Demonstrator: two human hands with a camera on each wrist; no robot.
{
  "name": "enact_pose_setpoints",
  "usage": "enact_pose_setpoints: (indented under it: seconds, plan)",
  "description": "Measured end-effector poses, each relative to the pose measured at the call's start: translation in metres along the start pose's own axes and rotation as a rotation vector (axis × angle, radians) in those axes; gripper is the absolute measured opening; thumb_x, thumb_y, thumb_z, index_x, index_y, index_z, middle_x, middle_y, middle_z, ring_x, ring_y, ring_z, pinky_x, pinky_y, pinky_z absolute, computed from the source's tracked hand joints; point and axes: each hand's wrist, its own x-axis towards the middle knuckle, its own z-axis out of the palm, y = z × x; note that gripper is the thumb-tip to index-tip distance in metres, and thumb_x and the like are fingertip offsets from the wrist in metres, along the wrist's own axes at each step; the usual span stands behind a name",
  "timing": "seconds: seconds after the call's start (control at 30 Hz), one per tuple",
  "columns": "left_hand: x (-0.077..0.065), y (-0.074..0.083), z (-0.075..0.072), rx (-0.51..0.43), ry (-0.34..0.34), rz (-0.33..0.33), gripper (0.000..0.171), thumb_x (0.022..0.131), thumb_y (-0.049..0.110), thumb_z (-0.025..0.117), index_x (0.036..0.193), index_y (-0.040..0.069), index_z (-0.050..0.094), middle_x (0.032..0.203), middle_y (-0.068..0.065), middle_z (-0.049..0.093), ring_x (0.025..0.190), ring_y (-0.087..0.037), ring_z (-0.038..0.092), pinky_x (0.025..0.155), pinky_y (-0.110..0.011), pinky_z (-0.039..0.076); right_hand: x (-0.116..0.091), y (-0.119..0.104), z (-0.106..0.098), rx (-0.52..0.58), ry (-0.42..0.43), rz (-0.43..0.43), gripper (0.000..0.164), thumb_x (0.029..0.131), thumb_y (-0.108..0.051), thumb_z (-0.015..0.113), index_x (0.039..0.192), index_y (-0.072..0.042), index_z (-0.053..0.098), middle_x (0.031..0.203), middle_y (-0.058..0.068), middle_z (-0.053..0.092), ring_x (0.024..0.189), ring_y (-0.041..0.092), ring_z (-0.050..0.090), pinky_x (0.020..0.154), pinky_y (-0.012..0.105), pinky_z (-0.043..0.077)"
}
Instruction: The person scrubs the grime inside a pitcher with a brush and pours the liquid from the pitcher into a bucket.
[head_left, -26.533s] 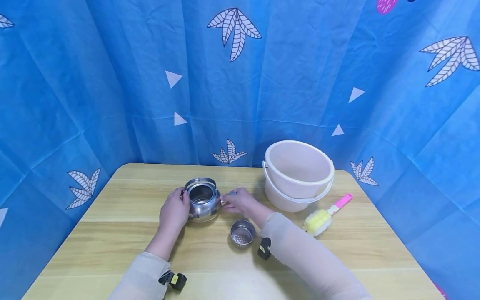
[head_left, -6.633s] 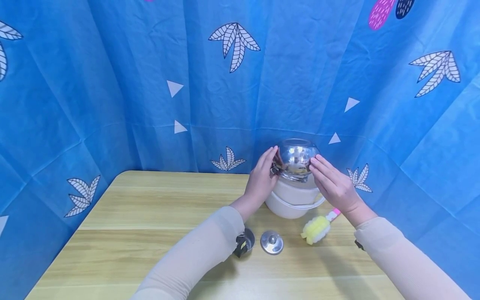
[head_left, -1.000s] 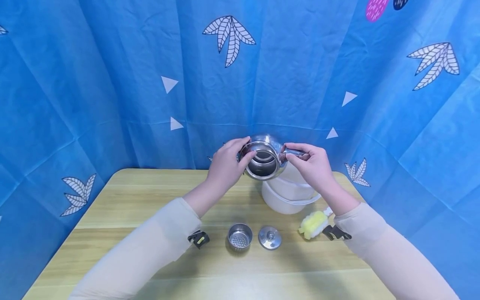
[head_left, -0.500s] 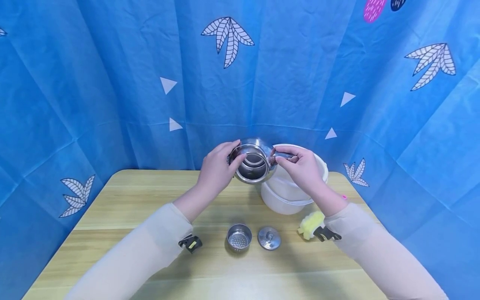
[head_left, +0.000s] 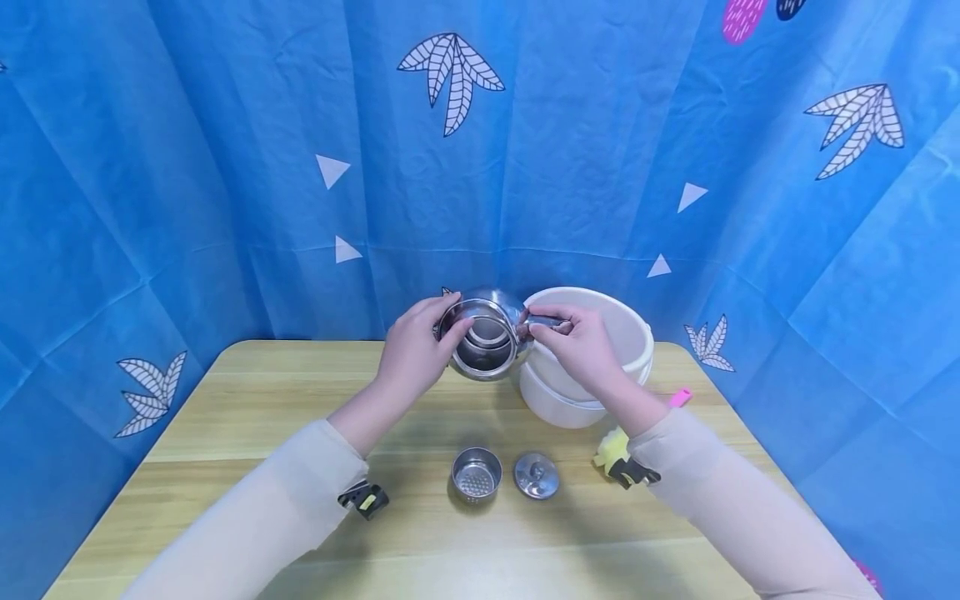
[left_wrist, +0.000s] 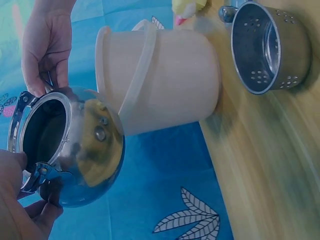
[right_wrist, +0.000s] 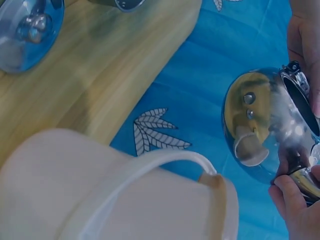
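A shiny steel teapot [head_left: 487, 354] is held in the air just left of the bucket, its round mouth tilted toward me. My left hand [head_left: 416, 346] grips its left side, with the thumb at the rim. On the other side, my right hand [head_left: 585, 342] pinches the spout between thumb and fingers. The left wrist view shows the lidless mouth and the folded handle of the teapot [left_wrist: 87, 145]. On the table below stand a perforated steel strainer basket [head_left: 477, 475] and, beside it, the round steel lid [head_left: 536, 476] with its knob up.
A white bucket [head_left: 558, 410] with a bail handle stands at the back right, partly behind my right hand. Near my right forearm lies a yellow sponge brush [head_left: 613, 447] with a pink handle, partly covered. A blue curtain [head_left: 435, 208] hangs behind the wooden table [head_left: 300, 400].
Over the last second both hands have carried the teapot leftward and slightly down, away from the bucket. Several seconds ago it was upside down above the bucket. The lid appeared on the table after the oldest frame.
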Motion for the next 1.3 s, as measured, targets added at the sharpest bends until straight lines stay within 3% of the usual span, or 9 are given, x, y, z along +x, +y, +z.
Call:
enact_pose_setpoints:
  seconds: [0.23,0.5,0.93,1.3]
  plan:
    - [-0.007,-0.011,-0.001,0.003,0.006,-0.004,0.048,0.096,0.040,0.067,0.137,0.016,0.063,0.136,-0.011,0.062,0.127,-0.030,0.057,0.105,-0.048,0.046,-0.001,0.004,0.012,0.100,-0.038,0.016,0.027,0.091,0.001,0.069,0.117,0.006,0.071,0.100,0.020,0.075,0.084,0.017,0.074,0.076,0.019,0.057]
    - [-0.017,-0.027,-0.004,-0.005,-0.009,-0.015,0.047,0.096,0.038,0.067,0.135,0.012,0.064,0.133,-0.013,0.063,0.125,-0.032,0.058,0.105,-0.050,0.046,-0.002,0.011,0.030,0.126,-0.080,0.050,0.026,0.091,0.001,0.068,0.116,0.007,0.070,0.098,0.020,0.075,0.090,0.024,0.074,0.079,0.019,0.056]
    - [-0.028,-0.041,-0.007,-0.048,-0.086,-0.115,0.050,0.096,0.039,0.068,0.136,0.011,0.063,0.137,-0.016,0.060,0.113,-0.034,0.065,0.096,-0.049,0.053,-0.008,0.023,0.047,0.166,-0.131,0.082,0.025,0.092,0.005,0.065,0.116,0.009,0.069,0.099,0.021,0.074,0.088,0.025,0.074,0.081,0.027,0.059]
    - [-0.037,-0.054,-0.007,-0.016,-0.104,-0.130,0.050,0.096,0.040,0.067,0.135,0.008,0.063,0.133,-0.017,0.063,0.112,-0.035,0.065,0.097,-0.051,0.050,-0.014,0.021,0.061,0.180,-0.145,0.143,0.026,0.090,0.005,0.067,0.116,0.007,0.070,0.108,0.021,0.072,0.088,0.019,0.071,0.079,0.026,0.059]
